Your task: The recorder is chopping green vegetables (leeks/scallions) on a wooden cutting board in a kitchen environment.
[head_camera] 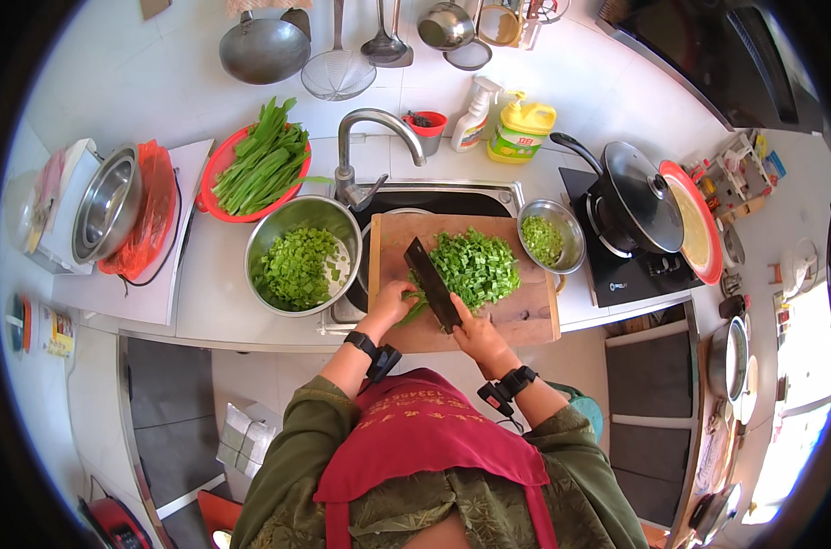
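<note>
My right hand (480,336) grips a dark-bladed cleaver (430,278), its blade standing over a wooden cutting board (518,326). Left of the blade, my left hand (390,304) holds a small bunch of green leaf stalks (415,310) against the board. A heap of chopped greens (475,267) lies to the right of the cleaver. The board rests across part of the sink (449,187). Beside it on the left is a deep steel bowl (350,237) with chopped green pieces (298,267). A smaller steel bowl (574,237) on the right holds finely chopped light-green pieces (541,240).
Whole leafy greens (261,165) fill a red plastic basket (213,168) at the back left. Behind the board rises a faucet (381,117). A spray bottle (475,117) and yellow detergent jug (521,130) stand near the wall. A lidded pan (638,199) sits on the gas stove (617,274).
</note>
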`<state>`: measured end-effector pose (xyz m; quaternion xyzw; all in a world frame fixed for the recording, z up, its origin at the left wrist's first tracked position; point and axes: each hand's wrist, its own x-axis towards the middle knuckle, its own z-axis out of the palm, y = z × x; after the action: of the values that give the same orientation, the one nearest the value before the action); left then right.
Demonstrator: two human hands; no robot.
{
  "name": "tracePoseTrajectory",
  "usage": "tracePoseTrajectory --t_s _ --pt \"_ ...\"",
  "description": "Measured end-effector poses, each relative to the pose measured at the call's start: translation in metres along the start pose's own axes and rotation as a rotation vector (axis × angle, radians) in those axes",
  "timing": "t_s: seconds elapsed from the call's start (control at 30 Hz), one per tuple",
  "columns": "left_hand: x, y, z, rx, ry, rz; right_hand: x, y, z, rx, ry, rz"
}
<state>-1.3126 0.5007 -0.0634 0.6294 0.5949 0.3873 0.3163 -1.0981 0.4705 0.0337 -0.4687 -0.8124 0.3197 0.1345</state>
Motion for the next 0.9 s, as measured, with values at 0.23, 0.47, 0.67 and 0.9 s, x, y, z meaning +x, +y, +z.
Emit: tracePoseTrajectory --t_s 0.23,0.47,0.67,0.9 --pt "0.000 0.013 -0.003 0.086 0.086 0.000 -0.007 -0.017 -0.016 -0.049 0.015 -0.028" --pt "-0.013 0.018 0.007 0.349 0.085 0.197 -0.010 -0.015 -0.013 -0.090 0.030 -0.115" --pt "-0.025 0.025 0.002 0.434 0.035 0.244 -0.007 -0.008 -0.011 -0.169 -0.077 -0.144" --pt "-0.039 0.019 -0.004 0.467 -0.002 0.331 0.009 0.000 -0.012 -0.149 -0.125 -0.244"
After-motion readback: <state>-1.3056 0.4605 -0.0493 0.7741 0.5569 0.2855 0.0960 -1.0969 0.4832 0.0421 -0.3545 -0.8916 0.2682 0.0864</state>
